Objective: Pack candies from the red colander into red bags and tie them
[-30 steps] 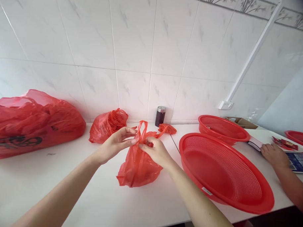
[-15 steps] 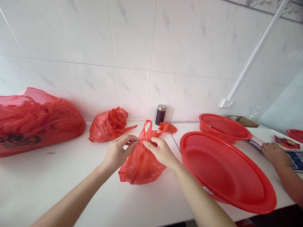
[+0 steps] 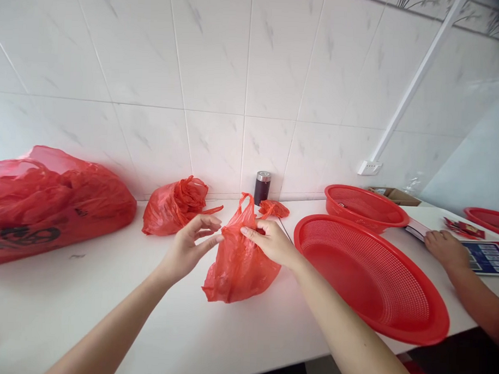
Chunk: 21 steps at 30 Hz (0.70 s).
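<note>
A small red plastic bag (image 3: 238,263) stands on the white table (image 3: 106,302), its handles pointing up. My right hand (image 3: 272,242) pinches the bag's upper edge from the right. My left hand (image 3: 190,245) is at the bag's left edge with fingers spread, thumb and forefinger touching the plastic. A large red perforated basket (image 3: 373,278) lies just right of the bag, tilted over the table's front edge.
A big stuffed red bag (image 3: 52,202) sits far left, a smaller red bag (image 3: 173,206) behind my left hand. A dark cylindrical jar (image 3: 262,187) and a crumpled red bag (image 3: 274,208) stand by the tiled wall. A second red basket (image 3: 365,207) lies behind. Another person's hand (image 3: 446,248) rests at right.
The bag has shifted slightly right with my right hand. My left hand's fingers have spread apart from their pinch on the bag's top.
</note>
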### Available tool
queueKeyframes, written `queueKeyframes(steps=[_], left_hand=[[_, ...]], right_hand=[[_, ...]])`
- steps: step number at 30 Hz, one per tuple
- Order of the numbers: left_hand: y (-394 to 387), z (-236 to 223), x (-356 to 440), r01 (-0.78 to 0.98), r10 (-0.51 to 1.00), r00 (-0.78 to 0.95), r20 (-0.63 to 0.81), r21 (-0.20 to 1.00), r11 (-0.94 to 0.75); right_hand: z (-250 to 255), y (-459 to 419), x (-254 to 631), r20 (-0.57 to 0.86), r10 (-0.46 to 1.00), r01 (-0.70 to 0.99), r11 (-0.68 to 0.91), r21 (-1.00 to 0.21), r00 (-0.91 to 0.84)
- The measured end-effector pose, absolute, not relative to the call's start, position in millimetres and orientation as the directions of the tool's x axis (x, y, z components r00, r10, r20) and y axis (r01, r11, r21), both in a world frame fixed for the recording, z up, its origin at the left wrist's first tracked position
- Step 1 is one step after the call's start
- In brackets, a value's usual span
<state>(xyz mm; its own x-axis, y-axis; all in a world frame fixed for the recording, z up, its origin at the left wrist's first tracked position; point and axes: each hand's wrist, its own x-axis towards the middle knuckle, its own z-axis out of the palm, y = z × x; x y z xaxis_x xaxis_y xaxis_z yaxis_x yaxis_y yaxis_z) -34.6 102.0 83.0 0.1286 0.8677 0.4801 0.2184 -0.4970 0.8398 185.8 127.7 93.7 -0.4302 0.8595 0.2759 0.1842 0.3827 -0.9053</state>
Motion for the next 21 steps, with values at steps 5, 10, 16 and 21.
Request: queueKeyframes(steps=[5, 10, 16, 21], left_hand=[[106.6, 76.9, -23.4, 0.376, 0.862, 0.156, 0.481, 0.778, -0.503], [98.5, 90.5, -26.1, 0.367, 0.833, 0.288, 0.473, 0.748, -0.552], [83.0, 100.5, -28.6, 0.308, 0.818, 0.470, 0.332, 0.807, -0.505], [90.0, 98.5, -36.7, 0.341, 0.847, 0.361, 0.391, 0.790, -0.510]], right_hand=[[96.5, 124.6, 184.7, 0.298, 0.867, 0.111, 0.369, -0.923, -0.399], [94.9, 130.0, 192.3, 0.251, 0.846, 0.155, 0.358, -0.921, -0.470], [89.5, 135.2, 193.8, 0.199, 0.844, 0.145, 0.308, -0.940, -0.497], [91.5, 135.9, 195.1, 0.250, 0.835, 0.075, 0.326, -0.942, -0.491]])
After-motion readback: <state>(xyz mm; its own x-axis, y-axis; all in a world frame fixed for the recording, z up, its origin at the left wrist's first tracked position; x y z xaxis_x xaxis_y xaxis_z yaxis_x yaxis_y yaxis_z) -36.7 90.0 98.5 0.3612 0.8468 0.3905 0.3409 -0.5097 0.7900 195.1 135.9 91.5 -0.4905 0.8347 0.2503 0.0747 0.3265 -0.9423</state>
